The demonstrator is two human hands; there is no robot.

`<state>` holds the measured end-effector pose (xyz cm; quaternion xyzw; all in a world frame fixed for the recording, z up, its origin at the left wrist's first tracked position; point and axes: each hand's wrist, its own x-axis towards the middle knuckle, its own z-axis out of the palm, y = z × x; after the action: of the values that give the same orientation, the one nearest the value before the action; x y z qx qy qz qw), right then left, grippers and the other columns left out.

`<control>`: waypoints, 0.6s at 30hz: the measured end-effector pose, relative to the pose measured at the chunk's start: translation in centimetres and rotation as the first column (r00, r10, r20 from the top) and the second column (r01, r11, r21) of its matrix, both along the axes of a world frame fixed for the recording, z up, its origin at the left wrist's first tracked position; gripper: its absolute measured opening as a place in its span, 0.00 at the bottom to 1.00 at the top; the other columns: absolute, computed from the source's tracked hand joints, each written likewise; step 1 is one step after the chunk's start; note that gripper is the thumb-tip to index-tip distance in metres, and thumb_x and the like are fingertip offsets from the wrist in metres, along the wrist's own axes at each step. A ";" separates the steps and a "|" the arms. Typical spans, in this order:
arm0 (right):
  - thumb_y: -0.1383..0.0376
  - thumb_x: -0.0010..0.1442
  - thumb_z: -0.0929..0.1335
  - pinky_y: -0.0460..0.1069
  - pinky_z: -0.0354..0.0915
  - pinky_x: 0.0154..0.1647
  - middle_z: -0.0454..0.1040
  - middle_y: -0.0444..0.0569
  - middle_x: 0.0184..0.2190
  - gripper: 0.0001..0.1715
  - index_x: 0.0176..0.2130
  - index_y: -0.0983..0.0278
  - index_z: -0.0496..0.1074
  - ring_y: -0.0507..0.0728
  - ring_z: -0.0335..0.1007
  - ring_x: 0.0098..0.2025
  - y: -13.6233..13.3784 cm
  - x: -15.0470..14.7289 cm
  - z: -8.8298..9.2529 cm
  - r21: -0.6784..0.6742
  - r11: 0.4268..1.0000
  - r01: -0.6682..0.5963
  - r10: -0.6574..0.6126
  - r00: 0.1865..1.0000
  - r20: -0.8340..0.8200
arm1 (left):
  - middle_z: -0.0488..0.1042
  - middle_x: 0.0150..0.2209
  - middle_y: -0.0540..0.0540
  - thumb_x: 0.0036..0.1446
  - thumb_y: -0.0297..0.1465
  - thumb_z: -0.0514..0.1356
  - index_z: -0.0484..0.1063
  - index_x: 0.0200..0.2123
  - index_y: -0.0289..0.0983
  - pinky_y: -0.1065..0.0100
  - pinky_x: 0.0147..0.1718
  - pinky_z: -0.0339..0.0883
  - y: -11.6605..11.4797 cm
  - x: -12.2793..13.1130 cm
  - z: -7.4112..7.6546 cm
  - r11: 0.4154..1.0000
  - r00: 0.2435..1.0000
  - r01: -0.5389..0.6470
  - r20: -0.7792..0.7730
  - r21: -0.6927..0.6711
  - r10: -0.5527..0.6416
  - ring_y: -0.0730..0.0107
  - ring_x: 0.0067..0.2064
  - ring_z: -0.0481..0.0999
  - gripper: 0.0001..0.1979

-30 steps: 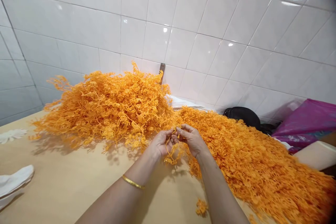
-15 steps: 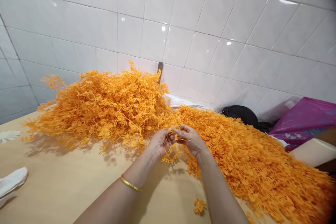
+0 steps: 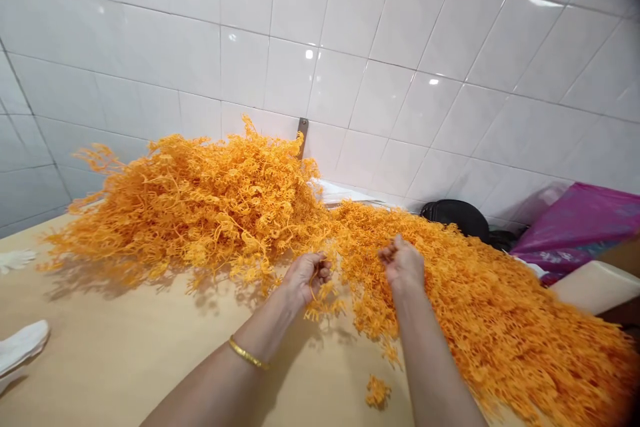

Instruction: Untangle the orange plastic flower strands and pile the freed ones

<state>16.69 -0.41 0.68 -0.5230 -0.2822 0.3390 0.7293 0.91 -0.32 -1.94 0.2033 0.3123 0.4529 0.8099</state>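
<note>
A large heap of curly orange strands (image 3: 200, 213), possibly plastic or dyed fibre, lies on a pale wooden tabletop (image 3: 150, 340) and spreads to the right in a second mass (image 3: 490, 307). My left hand (image 3: 304, 278) is curled around a thin tangle of orange strands (image 3: 323, 300) at the heap's front edge. My right hand (image 3: 403, 265) is above the right-hand mass with its fingers bunched, and I cannot tell whether it holds a strand. A small loose orange clump (image 3: 377, 392) lies on the table below my hands. A gold bangle (image 3: 249, 353) circles my left wrist.
White glazed wall tiles (image 3: 350, 33) rise behind the table, with a metal bracket (image 3: 302, 137) on them. White cloth pieces (image 3: 20, 345) lie at the table's left. A black bag (image 3: 455, 217), magenta plastic sheet (image 3: 580, 220) and cream-coloured object (image 3: 595, 287) sit at the right.
My hands have come apart. The right hand has moved right and away from the left, while the left stays at the heap's edge with its strands.
</note>
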 end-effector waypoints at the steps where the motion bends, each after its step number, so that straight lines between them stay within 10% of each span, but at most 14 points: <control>1: 0.56 0.40 0.66 0.44 0.56 0.18 0.54 0.35 0.12 0.17 0.21 0.61 0.53 0.45 0.49 0.13 -0.1 0.7 0.2 0.004 0.999 0.040 -0.040 0.999 0.003 | 0.62 0.14 0.52 0.48 0.19 0.49 0.57 0.21 0.34 0.79 0.12 0.56 0.0 0.0 0.0 0.999 1.000 -0.024 -0.015 -0.021 0.023 0.83 0.13 0.59 0.08; 12: 0.61 0.35 0.71 0.44 0.54 0.18 0.59 0.38 0.12 0.13 0.21 0.67 0.66 0.44 0.52 0.14 -0.9 -3.8 0.2 -0.162 0.863 -0.478 0.499 0.857 0.129 | 0.68 0.18 0.49 0.47 0.18 0.53 0.61 0.25 0.32 0.74 0.22 0.66 0.4 0.5 -0.2 0.977 0.977 -0.208 -0.055 -0.038 0.205 0.76 0.20 0.70 0.06; 18: 0.59 0.37 0.70 0.44 0.54 0.20 0.66 0.41 0.19 0.16 0.24 0.66 0.66 0.47 0.58 0.19 -0.7 -5.1 -1.3 -0.216 0.819 -0.531 0.573 0.765 0.295 | 0.67 0.16 0.50 0.45 0.19 0.56 0.61 0.24 0.33 0.76 0.18 0.63 0.0 0.6 -0.2 0.987 0.987 -0.151 -0.046 0.060 0.154 0.77 0.16 0.68 0.06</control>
<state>11.62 -1.15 -0.65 -0.5106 -0.5265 0.4574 0.5028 1.53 -0.29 -2.14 0.2130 0.3342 0.5169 0.7588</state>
